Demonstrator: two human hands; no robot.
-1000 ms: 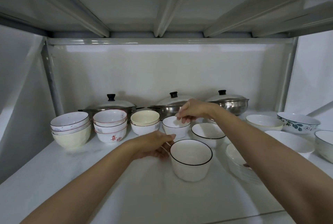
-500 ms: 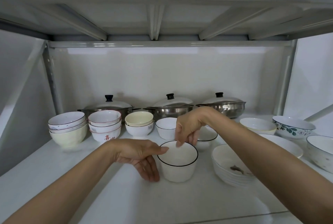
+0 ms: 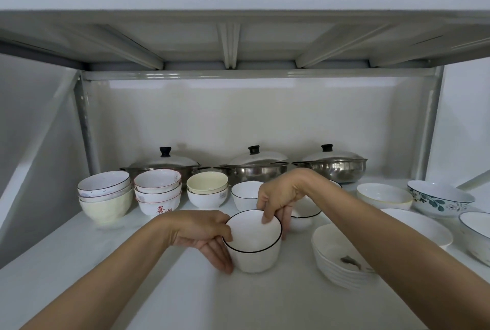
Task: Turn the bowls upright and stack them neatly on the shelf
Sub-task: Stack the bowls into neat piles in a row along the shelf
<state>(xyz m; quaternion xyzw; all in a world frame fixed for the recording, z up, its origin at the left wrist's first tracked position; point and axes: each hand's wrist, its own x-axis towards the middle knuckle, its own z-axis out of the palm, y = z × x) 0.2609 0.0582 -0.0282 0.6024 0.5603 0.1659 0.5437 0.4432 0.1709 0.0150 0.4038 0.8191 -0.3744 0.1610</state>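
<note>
A: Where is the deep white ceramic bowl with the thin black rim (image 3: 253,242) now?

B: Upright on the white shelf (image 3: 132,276), near the front and about the middle, between both hands. A second ago only the left hand (image 3: 204,235) was beside it, while the right hand (image 3: 277,199) was further back at the small white bowl with the black rim (image 3: 245,194). That hand has since come forward onto the front bowl.

A: How do the hands lie on it?

B: The left hand cups the bowl's left wall, thumb at the rim and fingers running down the side to the shelf. The right hand pinches the far rim, thumb inside and fingers down the outer wall behind. So each hand is closed on it.

A: What does that mean for the job?

B: I judge that the small bowl at the back is set down and released, and this one is next to be lifted onto a stack. It is already right way up, so it needs no turning.

A: What lies around it?

B: Just behind the right hand sits another black-rimmed white bowl (image 3: 305,214); to the right, a stack of shallow white dishes with a fish motif (image 3: 342,260). Three stacks of small bowls (image 3: 156,195) stand at the left rear, and three lidded steel pots (image 3: 254,167) along the back wall.
</note>
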